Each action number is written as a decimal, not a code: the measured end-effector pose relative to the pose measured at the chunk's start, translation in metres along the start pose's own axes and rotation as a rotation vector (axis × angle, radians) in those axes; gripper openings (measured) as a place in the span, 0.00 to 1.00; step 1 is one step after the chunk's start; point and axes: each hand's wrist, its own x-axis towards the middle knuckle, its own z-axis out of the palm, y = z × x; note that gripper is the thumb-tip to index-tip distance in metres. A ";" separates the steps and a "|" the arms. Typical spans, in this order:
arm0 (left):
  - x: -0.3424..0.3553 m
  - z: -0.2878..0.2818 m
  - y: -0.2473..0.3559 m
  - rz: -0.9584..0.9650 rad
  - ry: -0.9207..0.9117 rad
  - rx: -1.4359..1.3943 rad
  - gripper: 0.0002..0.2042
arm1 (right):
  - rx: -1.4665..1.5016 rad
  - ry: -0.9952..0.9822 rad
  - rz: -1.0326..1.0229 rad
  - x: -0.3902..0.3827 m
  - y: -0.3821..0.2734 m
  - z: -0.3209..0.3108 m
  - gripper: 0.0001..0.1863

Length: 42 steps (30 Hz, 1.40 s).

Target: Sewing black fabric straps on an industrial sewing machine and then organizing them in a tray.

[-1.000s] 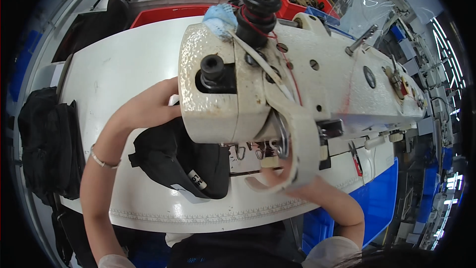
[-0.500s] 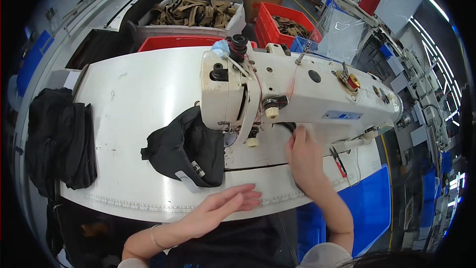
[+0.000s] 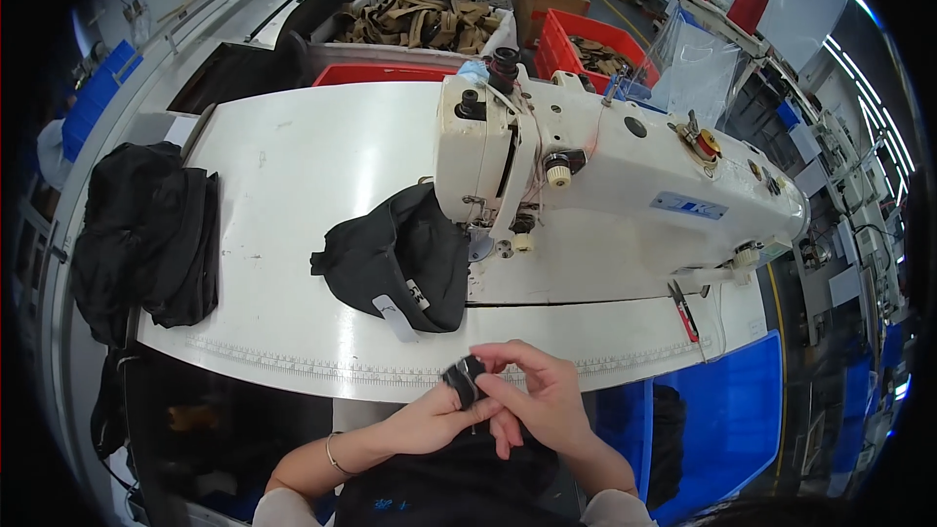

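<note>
My left hand (image 3: 429, 422) and my right hand (image 3: 542, 398) meet just in front of the table's near edge. Between them is a small black strap-like piece (image 3: 463, 379) with a greyish band; the fingers of both hands are closed on it, and its exact kind is unclear. Beyond my hands, a black fabric cap-like pouch (image 3: 361, 259) lies under the head of a white sewing machine (image 3: 610, 171), its opening towards the right. A white label (image 3: 395, 317) hangs from the pouch's near edge. Part of my left fingers is hidden behind my right hand.
Folded black fabric pieces (image 3: 146, 244) are stacked at the table's left end. Red-handled snips (image 3: 685, 314) lie right of the machine. A blue bin (image 3: 727, 420) stands at the near right, and a red crate (image 3: 556, 34) sits behind. Tan straps (image 3: 425, 15) fill another container.
My right hand has come back from under the machine arm to my left hand. The dark piece near its fingers there is gone, and a black piece is now between both hands.
</note>
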 end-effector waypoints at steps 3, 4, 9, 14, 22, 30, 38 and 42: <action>-0.013 -0.008 0.024 -0.334 0.128 0.667 0.18 | 0.518 0.017 0.518 -0.006 0.006 0.012 0.13; -0.018 -0.005 0.023 -0.341 0.137 0.670 0.18 | 0.528 0.012 0.519 -0.007 0.007 0.016 0.13; -0.040 -0.006 0.011 0.310 0.429 0.348 0.15 | -0.173 0.144 -0.277 -0.009 0.000 0.029 0.19; -0.042 0.000 0.019 0.462 0.539 0.571 0.08 | 0.506 0.125 0.073 -0.012 -0.005 0.030 0.17; -0.046 0.010 0.018 0.399 0.495 0.606 0.07 | -0.187 0.095 -0.322 -0.029 -0.004 0.026 0.14; -0.064 0.003 0.010 0.617 0.754 -0.191 0.05 | 0.583 0.977 -0.119 -0.040 -0.002 0.021 0.12; -0.157 -0.057 0.037 0.900 1.027 0.047 0.07 | 0.568 0.993 -0.120 -0.100 0.011 -0.095 0.10; -0.126 -0.006 0.059 0.525 0.392 0.268 0.03 | 0.388 -0.045 0.382 -0.074 -0.012 -0.047 0.28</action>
